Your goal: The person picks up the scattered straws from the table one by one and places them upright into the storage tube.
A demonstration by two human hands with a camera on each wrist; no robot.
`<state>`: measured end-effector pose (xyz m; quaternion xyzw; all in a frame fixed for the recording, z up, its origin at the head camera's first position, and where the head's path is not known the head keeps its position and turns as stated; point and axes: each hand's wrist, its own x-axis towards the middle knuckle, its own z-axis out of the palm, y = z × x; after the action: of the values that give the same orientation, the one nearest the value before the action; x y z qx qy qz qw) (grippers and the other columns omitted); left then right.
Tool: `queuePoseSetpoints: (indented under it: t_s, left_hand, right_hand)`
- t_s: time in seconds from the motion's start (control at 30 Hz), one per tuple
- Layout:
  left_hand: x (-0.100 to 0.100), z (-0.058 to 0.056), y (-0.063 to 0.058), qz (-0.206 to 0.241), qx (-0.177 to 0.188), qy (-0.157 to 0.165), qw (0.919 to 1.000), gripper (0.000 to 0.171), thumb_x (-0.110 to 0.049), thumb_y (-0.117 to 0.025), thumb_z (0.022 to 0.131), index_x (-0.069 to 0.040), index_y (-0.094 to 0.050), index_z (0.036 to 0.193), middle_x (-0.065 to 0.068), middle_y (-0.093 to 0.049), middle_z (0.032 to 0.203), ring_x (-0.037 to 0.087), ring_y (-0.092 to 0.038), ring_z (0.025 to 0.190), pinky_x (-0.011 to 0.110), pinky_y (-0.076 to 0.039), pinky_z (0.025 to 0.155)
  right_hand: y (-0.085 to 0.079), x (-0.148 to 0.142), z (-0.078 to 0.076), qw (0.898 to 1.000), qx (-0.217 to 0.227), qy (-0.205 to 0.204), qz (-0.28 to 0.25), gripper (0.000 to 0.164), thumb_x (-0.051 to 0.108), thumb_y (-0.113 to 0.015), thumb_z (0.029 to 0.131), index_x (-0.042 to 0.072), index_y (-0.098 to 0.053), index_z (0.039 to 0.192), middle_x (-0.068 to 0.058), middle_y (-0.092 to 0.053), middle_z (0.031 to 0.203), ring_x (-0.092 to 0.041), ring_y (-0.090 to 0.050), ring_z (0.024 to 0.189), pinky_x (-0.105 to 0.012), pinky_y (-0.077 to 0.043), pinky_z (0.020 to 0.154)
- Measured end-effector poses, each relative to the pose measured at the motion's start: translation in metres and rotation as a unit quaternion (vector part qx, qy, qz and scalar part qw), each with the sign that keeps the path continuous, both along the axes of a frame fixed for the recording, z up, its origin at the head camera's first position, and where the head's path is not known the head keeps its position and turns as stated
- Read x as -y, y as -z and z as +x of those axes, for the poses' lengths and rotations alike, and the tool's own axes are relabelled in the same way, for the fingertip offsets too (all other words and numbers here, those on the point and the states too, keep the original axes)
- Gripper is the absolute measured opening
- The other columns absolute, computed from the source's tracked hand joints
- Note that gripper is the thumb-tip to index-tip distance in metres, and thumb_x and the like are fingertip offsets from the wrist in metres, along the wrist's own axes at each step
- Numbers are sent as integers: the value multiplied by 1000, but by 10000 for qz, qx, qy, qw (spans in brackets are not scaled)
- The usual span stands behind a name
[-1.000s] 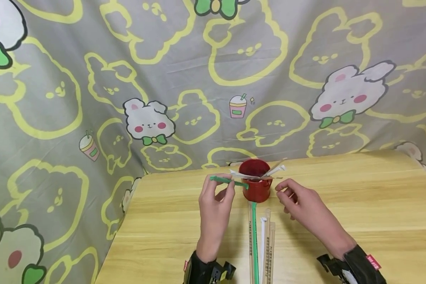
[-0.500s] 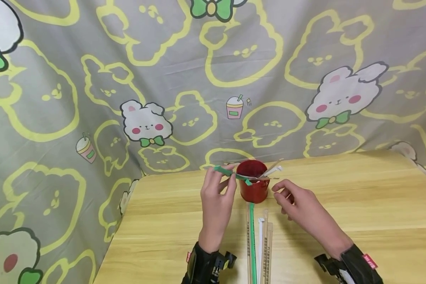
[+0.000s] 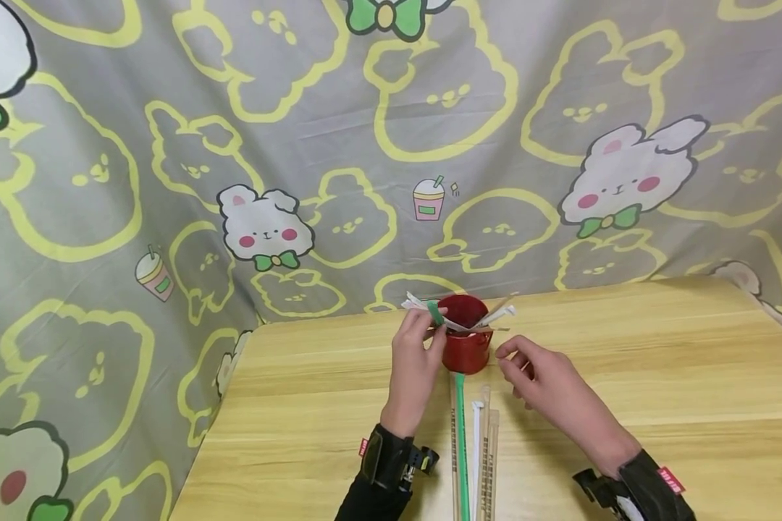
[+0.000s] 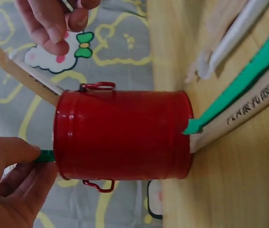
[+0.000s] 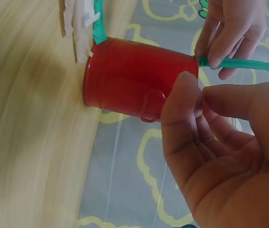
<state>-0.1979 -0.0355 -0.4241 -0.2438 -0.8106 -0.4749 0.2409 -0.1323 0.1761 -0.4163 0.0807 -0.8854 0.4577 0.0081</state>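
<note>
A red bucket (image 3: 465,354) with small side handles stands at the back of the table. Thumb and fingers of my left hand (image 3: 417,365) pinch a green-wrapped straw (image 5: 248,64) at the bucket's left rim. In the right wrist view its free end points up out of the bucket; how deep the other end goes is hidden. White and brown wrapped straws (image 3: 498,315) lean out of the bucket's mouth. Just right of the bucket hovers my right hand (image 3: 547,373), fingers loosely curled, nothing visible between them.
In front of the bucket, several wrapped straws lie side by side on the wooden table (image 3: 287,434): a green one (image 3: 463,449), a white one (image 3: 477,449) and brown ones (image 3: 492,463). A patterned grey cloth (image 3: 339,130) hangs behind and at the left.
My left hand has moved right and forward to the bucket's rim. The green straw in it has swung from lying sideways to pointing upward. The right hand has barely moved.
</note>
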Motion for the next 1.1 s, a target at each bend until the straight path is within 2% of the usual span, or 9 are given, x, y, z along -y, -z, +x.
queuePoseSetpoints:
  t_s: [0.17,0.23,0.33,0.47,0.6,0.77,0.87,1.0,1.1]
  left_hand:
    - [2,-3,5,-343,8,-336,9988,20,2,-74,99,-2,-77,118,5,-69,112,22,-65,106,32,-57,90]
    - [3,-3,7,-450,159,-440,9979,19,-1,-74,100,-3,-77,118,4,-69,114,23,-63,107,35,-56,90]
    - [5,-1,9,-417,489,-430,9970,22,-6,-71,103,-4,-75,125,7,-65,119,26,-63,110,38,-57,90]
    - [12,8,12,-271,1047,-487,9929,32,-11,-69,105,-7,-70,136,10,-59,125,26,-63,108,39,-59,85]
    - [23,22,21,-363,1490,-512,9868,32,-8,-69,104,-5,-68,136,14,-61,121,22,-64,95,30,-57,74]
    - [33,35,34,-736,2023,-379,9758,26,-3,-68,103,0,-70,129,12,-63,108,13,-62,84,26,-54,68]
    - [36,39,39,-943,2284,-347,9684,23,-3,-68,103,0,-71,125,5,-63,100,11,-62,82,26,-53,67]
    - [37,42,40,-1204,2567,-169,9588,18,-6,-67,103,-1,-73,119,-1,-63,92,10,-59,78,28,-51,64]
    - [36,45,37,-1398,2815,-18,9493,15,-8,-68,102,-1,-74,114,-2,-63,87,10,-56,74,29,-49,63]
  right_hand:
    - [8,6,-1,10000,-14,-76,29,9,13,-64,108,8,-66,115,-2,-62,82,-16,-57,59,-30,-51,51]
    - [13,9,0,9999,11,-132,39,7,12,-64,107,8,-66,112,-2,-63,81,-15,-57,57,-30,-50,51]
    - [21,15,-1,9996,87,-220,122,7,13,-66,107,7,-67,110,-1,-62,78,-14,-55,57,-29,-48,52]
    - [32,23,2,9980,467,-340,248,10,18,-70,104,10,-65,107,2,-58,73,-13,-52,62,-29,-43,55]
    - [42,34,6,9958,675,-358,504,25,26,-78,99,10,-62,109,0,-52,67,-15,-47,58,-30,-37,53]
    - [48,47,13,9932,652,-186,951,43,28,-87,91,8,-59,117,-1,-52,69,-16,-49,61,-34,-41,55]
    - [48,51,15,9923,507,-115,1127,43,18,-88,89,7,-58,118,0,-56,74,-17,-53,65,-37,-46,58]
    - [46,50,16,9930,466,-30,1089,41,4,-83,89,5,-57,121,-1,-58,76,-18,-53,66,-38,-47,60]
    - [44,48,15,9954,588,-6,760,42,2,-79,93,5,-56,127,-2,-55,72,-17,-52,63,-35,-44,58]
